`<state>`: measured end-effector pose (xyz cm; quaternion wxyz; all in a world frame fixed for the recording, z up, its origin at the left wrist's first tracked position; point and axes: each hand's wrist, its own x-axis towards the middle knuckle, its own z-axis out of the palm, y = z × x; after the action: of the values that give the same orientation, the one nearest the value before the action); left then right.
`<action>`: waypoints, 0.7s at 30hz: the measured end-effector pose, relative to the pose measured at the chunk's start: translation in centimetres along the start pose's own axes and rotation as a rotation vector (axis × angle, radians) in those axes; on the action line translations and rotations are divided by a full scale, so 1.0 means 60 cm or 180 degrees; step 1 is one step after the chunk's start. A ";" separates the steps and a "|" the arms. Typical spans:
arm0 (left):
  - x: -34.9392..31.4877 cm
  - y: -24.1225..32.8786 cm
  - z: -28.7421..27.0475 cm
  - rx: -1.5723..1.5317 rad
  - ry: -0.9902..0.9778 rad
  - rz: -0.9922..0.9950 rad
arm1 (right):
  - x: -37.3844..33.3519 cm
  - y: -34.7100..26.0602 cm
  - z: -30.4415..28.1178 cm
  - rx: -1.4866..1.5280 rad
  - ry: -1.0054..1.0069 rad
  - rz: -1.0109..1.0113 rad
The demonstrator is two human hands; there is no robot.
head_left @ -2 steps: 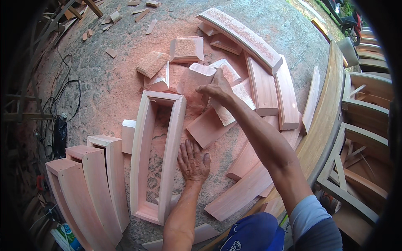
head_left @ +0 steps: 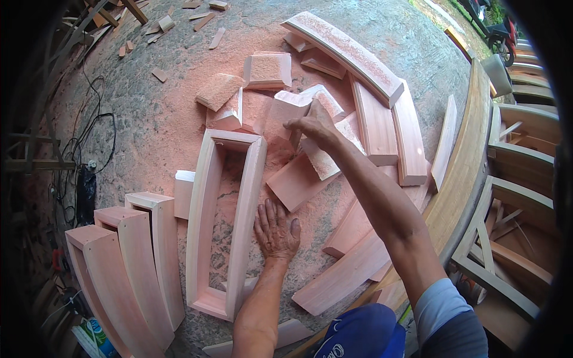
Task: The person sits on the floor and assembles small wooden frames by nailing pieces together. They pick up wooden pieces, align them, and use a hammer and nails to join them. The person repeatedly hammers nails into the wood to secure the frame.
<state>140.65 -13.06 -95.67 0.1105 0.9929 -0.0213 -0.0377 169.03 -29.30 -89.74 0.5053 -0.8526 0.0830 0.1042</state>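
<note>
My right hand [head_left: 313, 125] grips a short pale-pink wooden block [head_left: 290, 106] with a shaped top edge, above a heap of offcuts. Its thumb and fingers close round the block's right side, and the fingertips underneath are partly hidden. My left hand [head_left: 277, 231] lies flat on the dusty floor, fingers outstretched, holding nothing. Just left of it stands a long, narrow wooden frame [head_left: 246, 221] with curved sides and an open middle. A flat wooden piece [head_left: 298, 182] lies beyond my left fingertips, partly under a sawdust-covered block [head_left: 324, 156].
Several curved box-like wooden pieces [head_left: 134, 262] stand together at the left. Curved boards [head_left: 375, 122] are piled at the right, beside a long wooden beam [head_left: 456, 206]. Black cables [head_left: 89, 119] run along the far left. Unfinished wooden furniture frames [head_left: 513, 250] crowd the right edge.
My right hand has shifted the block slightly to the right. My left hand stays flat in the same place.
</note>
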 end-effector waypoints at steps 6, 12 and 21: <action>0.012 -0.002 -0.005 0.0055 0.0158 0.0016 | 0.054 -0.003 -0.119 0.0829 0.0028 0.0988; 0.011 -0.001 -0.003 0.0080 0.0185 0.0011 | 0.072 0.025 -0.106 0.0716 -0.0606 0.0810; 0.011 -0.004 -0.003 0.0033 0.0121 0.0011 | 0.061 -0.021 -0.117 -0.0076 -0.0838 0.0160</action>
<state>141.33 -12.81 -95.63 0.1058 0.9940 -0.0212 -0.0185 173.54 -35.01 -86.37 0.4989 -0.8351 0.0360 0.2289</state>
